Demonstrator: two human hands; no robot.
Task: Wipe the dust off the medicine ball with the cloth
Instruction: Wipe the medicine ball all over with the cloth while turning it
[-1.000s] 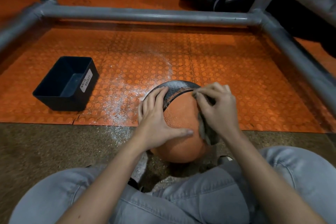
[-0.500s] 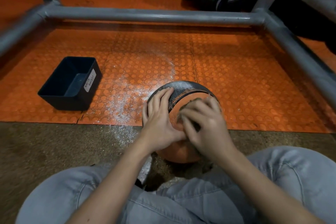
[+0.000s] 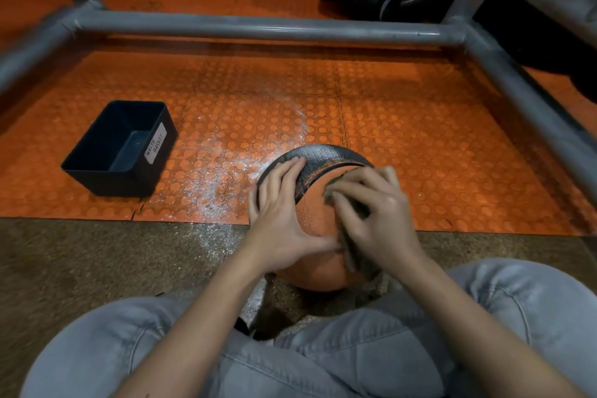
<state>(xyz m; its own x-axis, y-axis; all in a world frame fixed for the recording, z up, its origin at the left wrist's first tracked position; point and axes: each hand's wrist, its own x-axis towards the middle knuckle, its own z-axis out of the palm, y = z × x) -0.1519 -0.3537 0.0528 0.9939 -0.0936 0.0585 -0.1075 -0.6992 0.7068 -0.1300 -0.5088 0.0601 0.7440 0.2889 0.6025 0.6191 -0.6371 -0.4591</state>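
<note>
1. The ball [image 3: 315, 223] sat at the mat's [image 3: 436, 155] near edge, before the person's knees.
2. The left hand [image 3: 281, 220] lay spread flat on its left side.
3. The right hand [image 3: 376, 213] gripped the cloth [image 3: 350, 255] against its top.
4. Dust [image 3: 219, 178] lay left of it.

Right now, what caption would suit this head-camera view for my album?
Left hand steadies the orange-and-black medicine ball while the right hand presses a cloth to it.

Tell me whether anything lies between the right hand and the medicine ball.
Only the cloth: the right hand holds it against the medicine ball. Nothing else visible lies between them. The left hand rests bare on the ball.
</note>
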